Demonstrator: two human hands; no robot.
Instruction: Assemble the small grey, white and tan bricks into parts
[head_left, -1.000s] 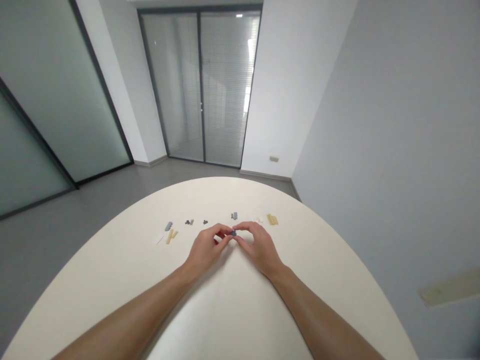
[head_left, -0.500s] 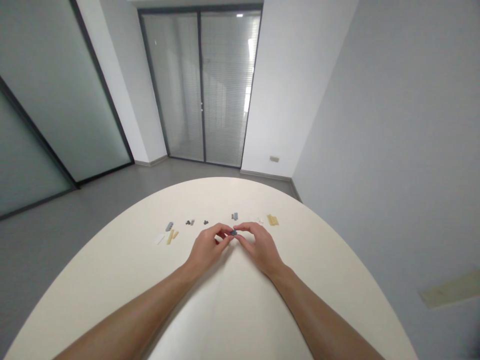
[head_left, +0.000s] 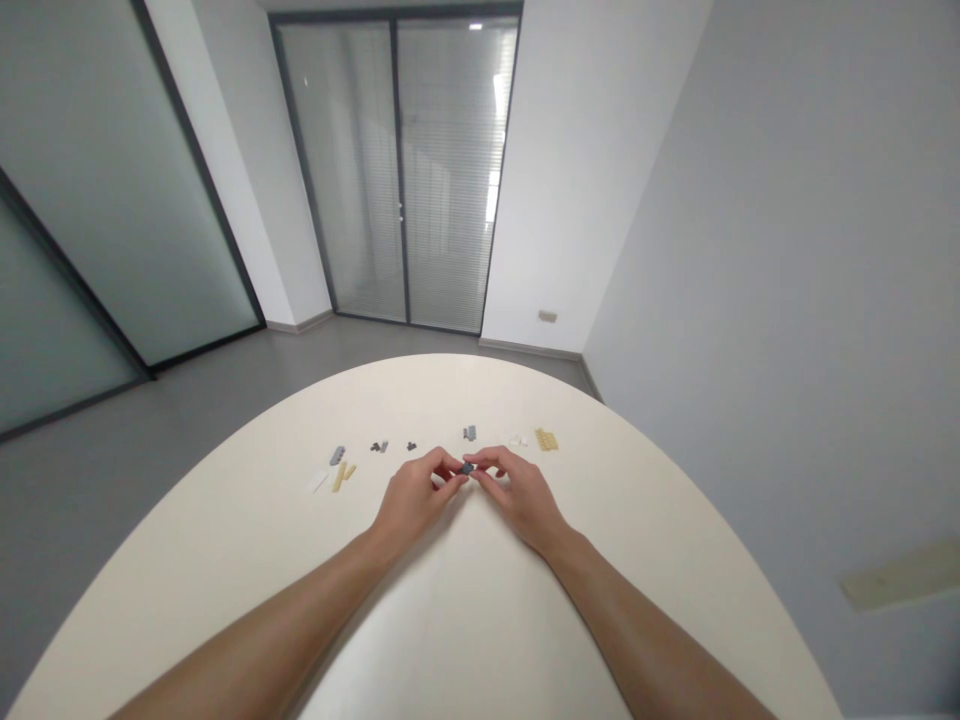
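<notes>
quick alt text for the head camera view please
Left hand and right hand together pinch a small dark piece over a pale, curved-edged table. Around and beyond them lie small grey pieces, tan pieces and white pieces; dark-framed glass doors stand behind.

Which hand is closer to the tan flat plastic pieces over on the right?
Right. The right hand is left of the tan flat plastic pieces and nearer the person; the left hand is farther left.

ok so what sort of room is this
Probably an office or meeting room, judging by the pale curved-edge table, the dark-framed glazing with blinds and the frosted glass partition.
</notes>
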